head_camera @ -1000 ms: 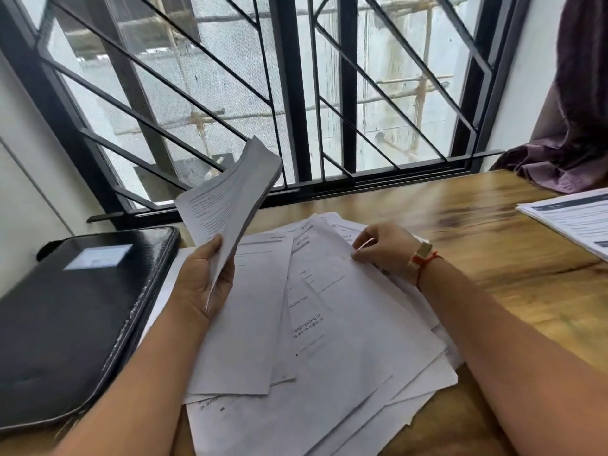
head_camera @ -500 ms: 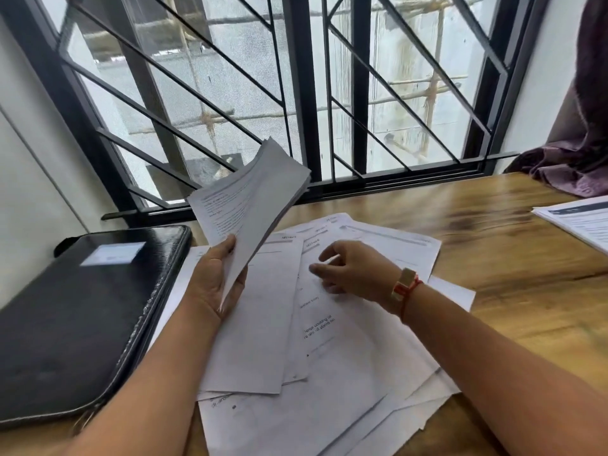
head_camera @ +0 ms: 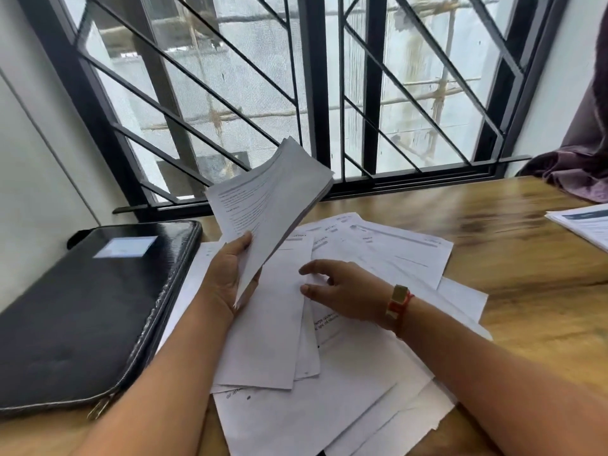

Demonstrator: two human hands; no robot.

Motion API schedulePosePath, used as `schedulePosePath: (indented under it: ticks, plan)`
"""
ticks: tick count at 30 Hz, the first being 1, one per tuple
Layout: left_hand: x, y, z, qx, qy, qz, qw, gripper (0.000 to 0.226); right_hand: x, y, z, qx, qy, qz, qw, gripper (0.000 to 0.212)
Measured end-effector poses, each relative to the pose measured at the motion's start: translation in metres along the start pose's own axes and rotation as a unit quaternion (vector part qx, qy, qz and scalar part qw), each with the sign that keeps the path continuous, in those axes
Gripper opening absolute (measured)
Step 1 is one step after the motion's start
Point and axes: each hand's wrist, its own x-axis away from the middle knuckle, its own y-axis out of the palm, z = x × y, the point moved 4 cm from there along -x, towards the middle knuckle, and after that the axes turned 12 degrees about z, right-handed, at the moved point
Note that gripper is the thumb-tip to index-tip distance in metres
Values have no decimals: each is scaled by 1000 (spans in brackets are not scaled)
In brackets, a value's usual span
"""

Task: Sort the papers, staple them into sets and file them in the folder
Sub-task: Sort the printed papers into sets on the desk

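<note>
My left hand [head_camera: 223, 278] grips a thin stack of printed papers [head_camera: 269, 195] by its lower edge and holds it tilted up above the table. Below it, several loose white sheets [head_camera: 329, 399] lie fanned out and overlapping on the wooden table [head_camera: 526, 258]. My right hand [head_camera: 342, 291] hovers over these sheets with fingers spread and relaxed, fingertips at the edge of one sheet; it holds nothing. A black zipped folder [head_camera: 85, 307] lies shut to the left of the sheets.
Another printed set of papers [head_camera: 585, 225] lies at the table's right edge. A barred window [head_camera: 329, 93] runs along the back, a dark curtain [head_camera: 579, 149] hangs at the far right, and a white wall stands on the left.
My right hand has slid left across the loose sheets, from their far right corner toward the middle, and its fingers have opened. The left hand keeps its stack raised.
</note>
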Motion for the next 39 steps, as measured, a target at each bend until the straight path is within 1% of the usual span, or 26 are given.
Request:
schedulePosePath:
  ticks: [4,6,8,11,15,17,19,22,24,27,30,31,32,33,35,37,39]
  plan:
    - [3,2,0,1,-6,-14,1000,16,-1,5,1,0,-26,17,1000,34]
    - [4,2,1,3,-13,-18,1000,16,-3,5,1,4,-46,50,998,35]
    - [4,1,1,2,-11,-17,1000,16,-3,5,0,19,-72,78,994,40]
    - [1,-2,2,-9,-2,-10,1000,15,-2,9,-4,34,-93,75,992,45]
    - [1,-2,6,-23,4,-25,999,16,4,13,-14,55,-117,63,990,43]
    - [1,-2,11,-15,2,-30,999,18,5,8,-18,34,-107,75,991,40]
    - [-3,-6,18,-1,6,-18,1000,20,2,0,-12,-18,-78,105,991,38]
    - [-10,-13,25,18,13,3,1000,23,-9,-18,8,-89,-17,162,983,43]
    - [-12,-15,27,19,22,3,1000,18,-15,-32,24,-123,25,191,973,44]
    - [-8,-12,27,-1,36,-11,999,14,-21,-53,50,-174,87,222,956,37]
    - [-8,-12,23,-29,30,-20,999,17,-25,-72,72,-218,96,269,933,41]
    - [-9,-13,22,-39,27,-23,999,19,-26,-77,76,-243,97,281,923,44]
    - [-11,-13,21,-49,24,-25,998,27,-27,-81,80,-278,101,290,910,46]
    - [-13,-15,20,-57,20,-28,998,34,-28,-83,83,-318,107,296,894,47]
    - [-14,-17,19,-74,19,-18,997,41,-30,-87,87,-381,121,309,863,50]
    - [-15,-17,19,-88,22,-14,996,48,-33,-88,90,-410,131,311,847,50]
    - [-17,-18,18,-92,25,-20,995,45,-35,-87,89,-440,127,296,838,45]
